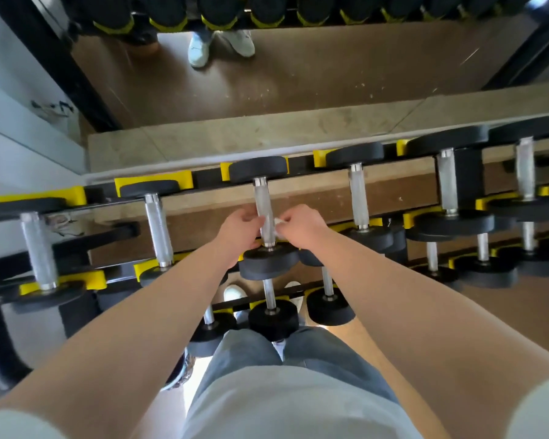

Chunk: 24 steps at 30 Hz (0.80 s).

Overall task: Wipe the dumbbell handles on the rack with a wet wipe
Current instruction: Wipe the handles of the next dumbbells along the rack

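Observation:
A black dumbbell with a knurled silver handle (263, 202) lies on the top tier of the black and yellow rack (168, 182), straight in front of me. My left hand (240, 228) curls against the left side of that handle, near its lower end. My right hand (300, 226) pinches a small crumpled white wet wipe (278, 222) against the handle's right side. Most of the wipe is hidden under the fingers.
More dumbbells sit left (157, 229) and right (357, 198) on the top tier, with others on lower tiers (271, 299). A mirror (298, 74) behind the rack reflects the floor and shoes. My legs stand close to the rack's front.

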Tool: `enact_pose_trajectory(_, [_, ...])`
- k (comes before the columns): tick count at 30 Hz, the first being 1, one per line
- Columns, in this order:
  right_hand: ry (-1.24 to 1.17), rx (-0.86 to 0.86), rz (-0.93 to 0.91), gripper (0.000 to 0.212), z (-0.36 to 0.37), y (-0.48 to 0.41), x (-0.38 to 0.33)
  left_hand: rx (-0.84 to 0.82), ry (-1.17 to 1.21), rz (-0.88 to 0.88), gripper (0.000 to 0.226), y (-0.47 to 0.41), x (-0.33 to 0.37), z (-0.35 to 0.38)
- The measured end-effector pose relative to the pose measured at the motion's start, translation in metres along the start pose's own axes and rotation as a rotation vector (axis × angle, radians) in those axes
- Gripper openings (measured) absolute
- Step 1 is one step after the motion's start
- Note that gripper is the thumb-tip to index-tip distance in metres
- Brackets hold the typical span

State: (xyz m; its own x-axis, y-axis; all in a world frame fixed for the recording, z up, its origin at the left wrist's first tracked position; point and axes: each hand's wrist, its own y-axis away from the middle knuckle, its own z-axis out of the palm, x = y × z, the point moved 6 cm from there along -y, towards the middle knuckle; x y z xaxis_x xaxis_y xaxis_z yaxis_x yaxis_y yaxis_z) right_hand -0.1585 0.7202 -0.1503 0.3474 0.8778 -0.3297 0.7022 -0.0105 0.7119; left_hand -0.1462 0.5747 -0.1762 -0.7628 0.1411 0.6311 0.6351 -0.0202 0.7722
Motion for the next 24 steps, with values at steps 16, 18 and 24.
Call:
enact_pose_trajectory(16, [-0.936, 0.147, 0.128, 0.03, -0.012, -0.025, -0.001, -0.112, 0.025, -0.072, 0.028, -0.015, 0.004, -0.007])
enact_pose_trajectory(18, [-0.751, 0.095, 0.123, 0.033, -0.008, -0.022, 0.005, -0.092, 0.123, -0.06, 0.026, -0.019, 0.01, -0.01])
enact_pose_trajectory(24, [-0.374, -0.099, 0.141, 0.041, -0.001, -0.005, 0.013, -0.104, 0.062, -0.04, 0.032, -0.021, 0.012, -0.009])
